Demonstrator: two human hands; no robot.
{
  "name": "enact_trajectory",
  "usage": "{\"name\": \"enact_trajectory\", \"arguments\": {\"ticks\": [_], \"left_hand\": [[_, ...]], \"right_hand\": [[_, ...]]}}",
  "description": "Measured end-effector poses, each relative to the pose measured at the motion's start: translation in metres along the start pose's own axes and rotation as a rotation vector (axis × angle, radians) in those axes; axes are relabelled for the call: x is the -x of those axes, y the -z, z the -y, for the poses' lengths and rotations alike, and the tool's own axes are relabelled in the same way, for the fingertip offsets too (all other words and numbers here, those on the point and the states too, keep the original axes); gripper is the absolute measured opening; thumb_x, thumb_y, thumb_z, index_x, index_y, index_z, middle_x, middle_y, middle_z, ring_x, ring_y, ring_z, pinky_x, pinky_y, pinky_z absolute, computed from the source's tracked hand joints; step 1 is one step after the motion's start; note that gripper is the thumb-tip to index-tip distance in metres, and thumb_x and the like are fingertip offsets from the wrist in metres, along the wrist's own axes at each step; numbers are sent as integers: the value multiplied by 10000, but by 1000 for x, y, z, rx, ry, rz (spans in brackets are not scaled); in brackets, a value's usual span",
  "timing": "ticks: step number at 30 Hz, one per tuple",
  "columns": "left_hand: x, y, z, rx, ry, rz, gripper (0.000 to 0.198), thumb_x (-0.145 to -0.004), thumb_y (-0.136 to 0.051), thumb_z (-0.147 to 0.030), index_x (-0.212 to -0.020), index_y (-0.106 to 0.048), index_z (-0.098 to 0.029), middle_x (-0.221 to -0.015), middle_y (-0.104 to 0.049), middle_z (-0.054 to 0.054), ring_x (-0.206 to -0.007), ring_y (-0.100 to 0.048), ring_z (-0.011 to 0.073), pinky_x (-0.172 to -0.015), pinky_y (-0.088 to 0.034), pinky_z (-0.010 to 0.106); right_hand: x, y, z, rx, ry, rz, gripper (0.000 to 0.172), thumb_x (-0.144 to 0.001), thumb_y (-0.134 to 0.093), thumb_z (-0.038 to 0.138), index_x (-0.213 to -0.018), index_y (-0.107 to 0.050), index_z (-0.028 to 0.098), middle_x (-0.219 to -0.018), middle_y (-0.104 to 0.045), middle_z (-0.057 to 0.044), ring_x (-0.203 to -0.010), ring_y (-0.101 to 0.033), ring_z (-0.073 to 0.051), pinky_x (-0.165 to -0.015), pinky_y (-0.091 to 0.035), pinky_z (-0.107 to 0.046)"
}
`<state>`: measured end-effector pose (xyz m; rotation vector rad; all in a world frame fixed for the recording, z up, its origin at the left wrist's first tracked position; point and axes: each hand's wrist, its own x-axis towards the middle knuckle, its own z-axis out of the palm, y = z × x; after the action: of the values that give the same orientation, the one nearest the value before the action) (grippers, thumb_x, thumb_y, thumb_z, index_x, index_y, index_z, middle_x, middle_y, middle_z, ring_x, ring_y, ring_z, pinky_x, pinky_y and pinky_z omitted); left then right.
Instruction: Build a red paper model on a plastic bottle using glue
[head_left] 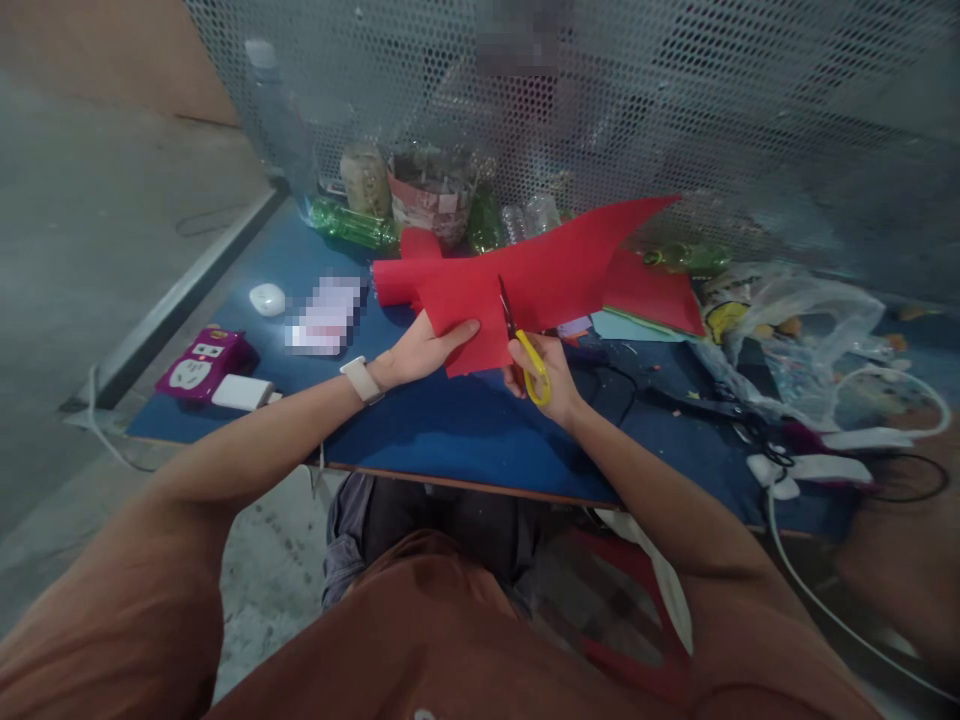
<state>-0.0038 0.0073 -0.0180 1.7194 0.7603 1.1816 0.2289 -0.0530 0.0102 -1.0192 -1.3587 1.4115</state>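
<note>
My left hand (424, 350) pinches the near left edge of a large red paper sheet (559, 270), held up over the blue table (450, 425). A pale watch sits on that wrist. My right hand (544, 370) grips yellow-handled scissors (525, 345), whose blades reach up into the sheet's near edge. The red sheet spreads to the upper right and folds over at its left end.
Green plastic bottles (352, 225) and jars stand at the back along a perforated metal screen. A purple box (202, 362), a white block and a white case lie at left. Clear plastic bags (795, 320), black scissors (720, 410) and white cables crowd the right side.
</note>
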Motion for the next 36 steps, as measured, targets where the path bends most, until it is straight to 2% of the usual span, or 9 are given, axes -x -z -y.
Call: {"name": "enact_trajectory", "arguments": {"ticks": [5,9,14,20,26,32,36], "left_hand": [[3,-2,-5,4,17,31,778,-1012,-758,-916,-1342,-723,-213,-1427,-842,204,-1353,-804,406,-1243,-659,619],[2,-2,-5,-7,-1,25,769,-1028,-752,-896,-1352,-727,-198,-1392,-852,199,-1314,-821,395,-1243,-657,615],[1,-3,-4,3,-7,19,786,-1010,-758,-924,-1324,-738,-204,-1378,-856,195,-1281,-830,384,-1226,-666,588],[2,-2,-4,17,13,49,803,-991,-780,-915,-1364,-746,-204,-1441,-849,211,-1366,-813,412,-1272,-650,621],[4,-2,-5,-24,32,102,817,-994,-751,-938,-1322,-776,-191,-1435,-847,226,-1467,-779,439,-1361,-590,638],[3,-2,-4,10,5,91,799,-997,-784,-898,-1393,-759,-205,-1385,-861,210,-1441,-787,440,-1343,-603,665],[4,-2,-5,53,32,109,762,-990,-821,-863,-1375,-766,-208,-1428,-856,208,-1457,-782,444,-1341,-612,655]], "right_hand": [[-2,2,-3,11,16,-31,768,-804,-1023,860,-767,-559,249,-538,-584,67,-386,-527,-80,-392,-386,-197],[-3,1,-3,55,38,-42,793,-811,-1013,867,-729,-513,256,-501,-541,71,-365,-510,-81,-369,-349,-198],[-2,-1,-1,76,28,-58,788,-792,-1018,876,-725,-538,255,-509,-547,65,-368,-499,-81,-360,-344,-209],[0,1,-2,21,23,-40,776,-762,-1035,874,-730,-568,254,-523,-567,60,-365,-487,-86,-363,-356,-226],[1,1,-1,25,85,-13,756,-842,-971,897,-753,-603,243,-508,-557,67,-380,-477,-77,-409,-357,-214],[-2,4,-4,67,95,-15,781,-845,-947,924,-731,-575,246,-509,-542,66,-381,-483,-80,-408,-336,-219],[-3,7,-7,46,81,-3,776,-833,-930,948,-744,-593,254,-537,-577,56,-402,-506,-96,-411,-377,-230]]}}
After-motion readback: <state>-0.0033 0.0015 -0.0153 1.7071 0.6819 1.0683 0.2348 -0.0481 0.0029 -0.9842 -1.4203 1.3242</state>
